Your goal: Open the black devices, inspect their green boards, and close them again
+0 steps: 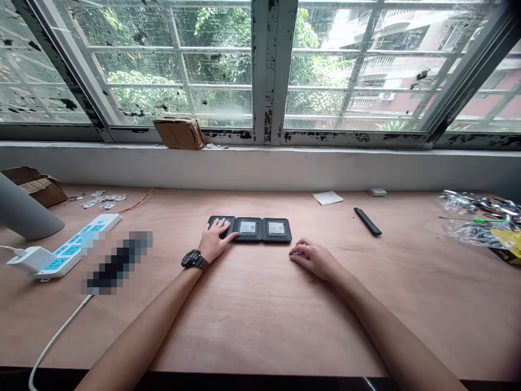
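The left hand (217, 240) lies on the leftmost of three black square devices (247, 229), set edge to edge in a row on a wooden counter (260, 320). Each has a pale label or small screen on top, though the view is too small to tell which. The left fingers (221, 225) are open and rest on top of the leftmost device (231, 224) without closing around it. A black wristwatch (192, 259) sits on that wrist. The right hand (313, 260) lies on the counter just beside the row, its fingers (297, 253) loosely curled, gripping nothing and not touching the rightmost device (277, 229).

To the left are a white and blue power strip (69, 244) with a white charger (30, 259) plugged in, a white cable (52, 342), and a pixelated patch (117, 262) hiding whatever lies there. Small white pieces (101, 199) and a torn cardboard box (36, 186) lie beyond. Ahead are a white notepad (328, 198) and a black stick (367, 221). Crumpled plastic bags (474, 228) lie at the right. A cardboard packet (179, 133) sits on the window sill.
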Motion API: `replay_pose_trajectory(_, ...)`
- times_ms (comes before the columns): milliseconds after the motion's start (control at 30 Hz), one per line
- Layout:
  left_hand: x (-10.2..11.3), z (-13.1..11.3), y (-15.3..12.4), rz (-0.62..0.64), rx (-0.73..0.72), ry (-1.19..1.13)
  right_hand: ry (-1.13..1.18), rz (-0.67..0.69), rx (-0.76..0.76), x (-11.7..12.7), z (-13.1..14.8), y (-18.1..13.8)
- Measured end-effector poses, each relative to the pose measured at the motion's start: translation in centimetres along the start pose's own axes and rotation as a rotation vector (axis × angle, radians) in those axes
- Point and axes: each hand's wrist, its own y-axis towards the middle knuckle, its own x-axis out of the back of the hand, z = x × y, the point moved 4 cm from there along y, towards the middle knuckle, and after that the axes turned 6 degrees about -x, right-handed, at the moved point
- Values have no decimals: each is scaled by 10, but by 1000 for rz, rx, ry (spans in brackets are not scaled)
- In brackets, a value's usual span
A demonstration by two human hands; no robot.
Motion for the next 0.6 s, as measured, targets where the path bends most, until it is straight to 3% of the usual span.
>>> replay_pose_trajectory(133,1,-17,5,-39,-53,-7,-34,-49,23,2,0,1)
replay_pose_trajectory(400,-38,-107,45,51,-385,42,-94,-267,-118,14,-19,5)
replay_pose_trajectory(500,-44,-123,48,61,-473,85,-83,-387,-158,22,-25,5)
replay_pose_trajectory(600,-37,-130,38,58,-512,75,-59,-447,-167,27,-27,5)
